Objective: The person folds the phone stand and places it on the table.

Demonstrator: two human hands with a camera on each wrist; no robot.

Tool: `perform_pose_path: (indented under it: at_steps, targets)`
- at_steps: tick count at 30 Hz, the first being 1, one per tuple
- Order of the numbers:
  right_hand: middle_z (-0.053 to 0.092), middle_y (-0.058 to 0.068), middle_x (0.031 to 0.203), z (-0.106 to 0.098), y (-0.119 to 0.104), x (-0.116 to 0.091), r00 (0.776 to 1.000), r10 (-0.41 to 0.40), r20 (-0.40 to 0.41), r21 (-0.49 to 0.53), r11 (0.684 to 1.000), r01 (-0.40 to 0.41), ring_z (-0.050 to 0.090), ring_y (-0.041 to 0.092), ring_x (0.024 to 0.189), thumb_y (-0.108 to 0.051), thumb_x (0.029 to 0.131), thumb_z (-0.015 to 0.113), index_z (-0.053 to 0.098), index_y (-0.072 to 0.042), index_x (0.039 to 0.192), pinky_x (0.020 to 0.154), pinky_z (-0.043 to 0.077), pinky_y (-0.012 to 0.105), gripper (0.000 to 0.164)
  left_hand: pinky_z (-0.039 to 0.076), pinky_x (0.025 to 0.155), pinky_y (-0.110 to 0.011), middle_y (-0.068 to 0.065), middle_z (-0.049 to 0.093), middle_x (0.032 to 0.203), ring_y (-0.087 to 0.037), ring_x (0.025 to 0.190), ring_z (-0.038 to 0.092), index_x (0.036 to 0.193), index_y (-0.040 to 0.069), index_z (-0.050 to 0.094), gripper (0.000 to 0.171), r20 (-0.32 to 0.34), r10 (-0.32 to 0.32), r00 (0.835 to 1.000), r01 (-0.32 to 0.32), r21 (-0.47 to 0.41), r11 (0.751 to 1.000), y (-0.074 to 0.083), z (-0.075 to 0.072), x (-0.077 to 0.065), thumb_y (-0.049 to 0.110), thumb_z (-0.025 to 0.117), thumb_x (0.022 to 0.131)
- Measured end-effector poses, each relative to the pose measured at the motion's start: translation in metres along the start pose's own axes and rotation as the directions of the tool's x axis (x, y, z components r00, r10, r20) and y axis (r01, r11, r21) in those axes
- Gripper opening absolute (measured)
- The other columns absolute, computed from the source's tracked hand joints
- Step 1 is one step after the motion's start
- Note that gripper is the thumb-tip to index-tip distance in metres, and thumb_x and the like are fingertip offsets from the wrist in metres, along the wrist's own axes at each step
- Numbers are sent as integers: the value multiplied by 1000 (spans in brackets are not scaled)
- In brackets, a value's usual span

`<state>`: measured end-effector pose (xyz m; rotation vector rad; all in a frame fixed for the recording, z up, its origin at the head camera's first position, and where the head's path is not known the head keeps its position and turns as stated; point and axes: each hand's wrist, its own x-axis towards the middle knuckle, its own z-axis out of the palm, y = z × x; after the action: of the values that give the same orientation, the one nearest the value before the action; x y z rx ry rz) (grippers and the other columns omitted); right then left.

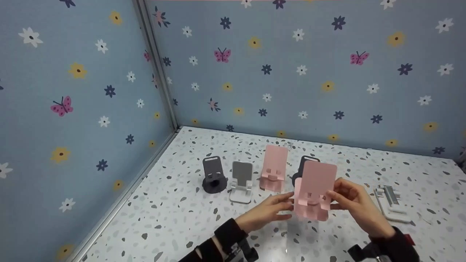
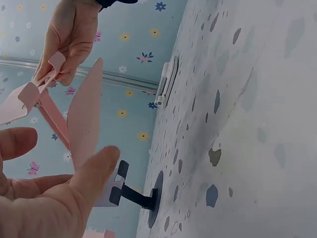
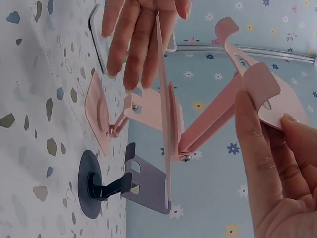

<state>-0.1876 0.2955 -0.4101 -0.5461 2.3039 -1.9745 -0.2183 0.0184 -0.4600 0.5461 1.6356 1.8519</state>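
Observation:
A pink phone stand [image 1: 319, 178] is held up off the tabletop. My right hand [image 1: 358, 203] pinches the edge of its cradle between thumb and fingers, as the right wrist view shows at the cradle [image 3: 282, 101]. On the stand's other side is my left hand [image 1: 267, 213], its fingers spread and extended close to the flat base plate [image 2: 85, 114]. Whether those fingertips touch the plate, I cannot tell. Behind the held stand, a black phone stand [image 1: 301, 169] is partly hidden in the head view.
Across the speckled table [image 1: 164, 218] stand a dark grey phone stand [image 1: 213, 167], a white-and-grey one [image 1: 242, 173] and another pink one [image 1: 275, 160]. A folded white stand [image 1: 393, 209] lies at right. Flowered walls [image 1: 284, 91] close off the back and left.

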Motion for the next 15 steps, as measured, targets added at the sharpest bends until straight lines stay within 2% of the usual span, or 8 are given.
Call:
perform_pose_path:
  at_steps: [2, 5, 8, 12, 15]
  targets:
    - [76, -6, 100, 4, 2, 1, 999, -21, 25, 20, 1000, 21, 74, 8, 94, 3, 110, 55, 68, -1, 114, 82, 69, 29, 13, 46, 126, -52, -34, 45, 164, -45, 150, 51, 165, -12, 27, 57, -10, -11, 1000, 11, -30, 999, -1, 1, 1, 9, 43, 115]
    - [76, -7, 101, 9, 3, 1, 999, -28, 34, 16, 1000, 27, 74, 8, 95, 2, 110, 56, 67, 1, 116, 83, 69, 29, 12, 54, 120, -48, -33, 57, 152, -36, 131, 67, 161, -12, 35, 52, -47, -5, 999, 4, -31, 1000, -2, 2, 2, 7, 47, 114]
    - [76, -7, 101, 14, 4, 2, 999, -13, 30, -4, 1000, 14, 75, 8, 95, 1, 110, 56, 66, 4, 117, 83, 69, 29, 12, 58, 115, -46, -32, 63, 144, -29, 121, 71, 154, -12, 43, 46, -100, 12, 995, -15, -32, 999, -3, 3, 1, 2, 51, 112]
    - [76, -7, 100, 20, 3, 2, 1000, -5, 29, -11, 1000, 5, 74, 7, 93, 0, 110, 57, 64, 9, 116, 82, 68, 29, 13, 62, 109, -43, -33, 68, 138, -34, 120, 73, 147, -12, 49, 43, -186, 38, 982, -44, -25, 999, -4, 4, 2, -5, 58, 106]
    - [75, -7, 97, 23, 3, 2, 1000, 2, 7, -9, 1000, -2, 73, 7, 91, 0, 111, 57, 61, 12, 112, 79, 68, 27, 13, 65, 103, -41, -31, 71, 131, -31, 113, 76, 142, -11, 53, 42, -231, 51, 972, -56, -17, 998, -5, 4, 3, -9, 61, 101]
